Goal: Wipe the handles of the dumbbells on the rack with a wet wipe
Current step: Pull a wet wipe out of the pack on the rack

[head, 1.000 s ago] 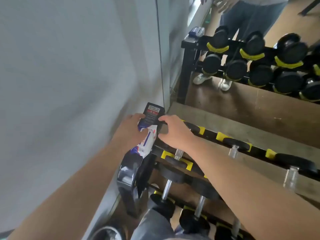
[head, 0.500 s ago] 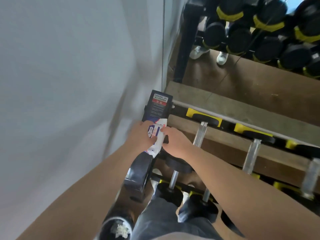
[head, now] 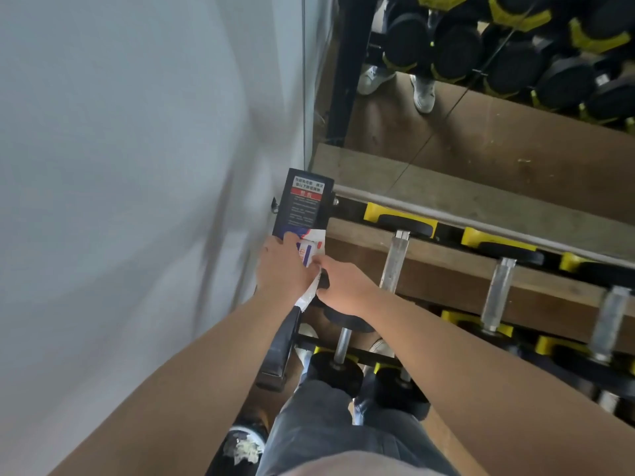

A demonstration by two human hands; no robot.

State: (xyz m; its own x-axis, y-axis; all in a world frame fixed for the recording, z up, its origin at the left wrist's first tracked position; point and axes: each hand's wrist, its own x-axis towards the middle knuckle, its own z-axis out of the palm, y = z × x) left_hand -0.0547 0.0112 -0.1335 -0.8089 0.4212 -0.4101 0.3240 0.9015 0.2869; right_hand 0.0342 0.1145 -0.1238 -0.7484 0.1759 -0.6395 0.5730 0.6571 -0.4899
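A white, blue and red wet-wipe packet lies against the rack's black end post. My left hand grips the packet from the left. My right hand pinches the packet's lower right edge with fingertips. Black dumbbells with metal handles sit on the rack: the nearest handle is just right of my right hand, another further right, a third at the right edge. A lower-tier handle shows beneath my right wrist.
A grey wall runs along the left. A mirror behind the rack reflects dumbbells, wooden floor and white shoes. Yellow cradles line the rack rails. My knee in dark trousers and a shoe are below.
The view has tilted downward, so the rack and hands sit lower relative to the mirror. My right hand has shifted from the post's top down onto the packet's edge; my left hand still holds the packet.
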